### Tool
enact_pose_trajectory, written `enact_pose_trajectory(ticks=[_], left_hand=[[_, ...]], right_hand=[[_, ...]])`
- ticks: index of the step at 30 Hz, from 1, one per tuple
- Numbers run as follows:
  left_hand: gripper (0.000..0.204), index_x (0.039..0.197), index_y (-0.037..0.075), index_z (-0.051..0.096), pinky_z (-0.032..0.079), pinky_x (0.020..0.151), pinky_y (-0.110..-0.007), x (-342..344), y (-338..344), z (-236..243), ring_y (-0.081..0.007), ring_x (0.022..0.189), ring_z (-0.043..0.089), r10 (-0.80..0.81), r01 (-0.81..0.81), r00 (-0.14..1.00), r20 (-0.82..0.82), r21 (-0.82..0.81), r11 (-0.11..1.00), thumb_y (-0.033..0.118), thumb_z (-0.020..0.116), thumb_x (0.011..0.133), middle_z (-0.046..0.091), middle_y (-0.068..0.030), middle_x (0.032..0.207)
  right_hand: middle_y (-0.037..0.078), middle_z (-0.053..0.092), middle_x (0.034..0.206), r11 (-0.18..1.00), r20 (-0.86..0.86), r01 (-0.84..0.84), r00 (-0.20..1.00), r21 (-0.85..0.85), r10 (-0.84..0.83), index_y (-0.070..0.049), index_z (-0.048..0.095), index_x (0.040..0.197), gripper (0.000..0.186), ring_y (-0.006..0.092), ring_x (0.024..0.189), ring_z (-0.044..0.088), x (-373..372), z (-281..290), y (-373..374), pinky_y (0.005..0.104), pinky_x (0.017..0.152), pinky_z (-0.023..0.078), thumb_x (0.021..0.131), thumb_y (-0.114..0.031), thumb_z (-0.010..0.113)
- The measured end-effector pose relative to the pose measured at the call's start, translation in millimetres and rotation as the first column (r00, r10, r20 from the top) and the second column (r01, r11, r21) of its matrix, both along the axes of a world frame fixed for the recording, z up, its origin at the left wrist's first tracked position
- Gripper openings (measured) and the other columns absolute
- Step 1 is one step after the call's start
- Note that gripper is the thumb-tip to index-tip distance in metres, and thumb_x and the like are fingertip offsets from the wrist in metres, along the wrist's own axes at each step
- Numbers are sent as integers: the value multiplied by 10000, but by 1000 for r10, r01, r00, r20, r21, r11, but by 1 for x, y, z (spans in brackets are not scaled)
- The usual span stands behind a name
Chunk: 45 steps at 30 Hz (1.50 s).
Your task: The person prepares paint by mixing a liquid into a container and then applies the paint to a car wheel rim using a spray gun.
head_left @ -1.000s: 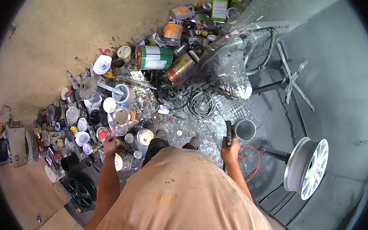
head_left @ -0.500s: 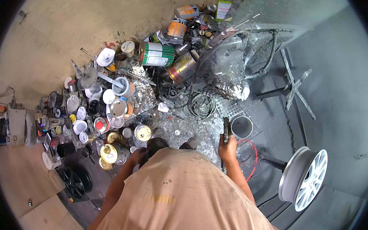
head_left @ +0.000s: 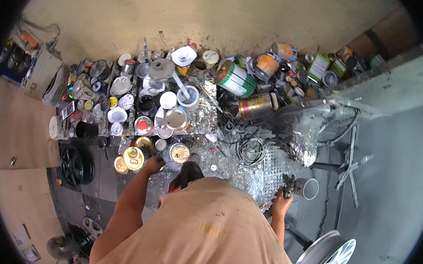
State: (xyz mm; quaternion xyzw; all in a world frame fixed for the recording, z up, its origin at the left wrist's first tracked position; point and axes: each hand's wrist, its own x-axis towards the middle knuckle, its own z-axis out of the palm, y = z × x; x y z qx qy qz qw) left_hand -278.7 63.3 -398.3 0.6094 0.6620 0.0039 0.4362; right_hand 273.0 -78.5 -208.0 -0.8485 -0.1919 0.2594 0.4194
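The right hand (head_left: 281,203) is clamped on a spray gun (head_left: 288,185). The left hand (head_left: 154,165) hangs near a gold tin (head_left: 133,158); fingers apart or together, I can't tell.

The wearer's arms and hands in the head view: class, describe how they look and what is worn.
The left hand and right hand show no gloves. Both forearms are bare, with no sleeve or watch visible there. The tan shirt has small dark spots and a faint yellowish mark.

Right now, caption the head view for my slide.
Left hand beside gold-lidded tins, right hand gripping a spray gun with a grey cup.
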Motion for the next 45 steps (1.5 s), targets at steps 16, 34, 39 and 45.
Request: enact_pose_trajectory(ticks=[16,34,39,45], left_hand=[[781,1494,158,326,543,851,-445,39,102,-5,-368,990,693,436,-492,863,256,227,840,235,744,839,727,-167,1060],[169,943,85,754,537,729,-432,4,118,-96,-388,799,686,734,-885,455,503,169,433,175,643,854,687,-241,860],[205,1010,87,746,537,718,-424,27,124,-25,-388,822,687,620,-727,686,380,344,594,114,640,836,690,-238,898],[235,1068,84,742,559,731,-444,21,89,39,-387,835,681,363,-443,892,268,675,590,107,638,858,709,-202,919]], right_hand=[[65,593,753,989,-86,147,985,-14,-148,-32,603,956,161,160,577,531,-32,14,4,302,481,424,928,-190,610],[160,538,1387,994,-419,89,907,70,-52,-9,460,1387,482,308,1215,572,-59,-15,-6,457,786,548,938,-133,584],[151,625,1243,970,-247,-135,952,200,183,20,523,1313,386,278,1050,645,-13,-91,-42,395,780,556,943,-69,592],[141,668,1147,948,-238,-309,918,69,317,22,560,1267,331,258,952,672,-6,-112,-35,374,785,562,943,-37,595]])
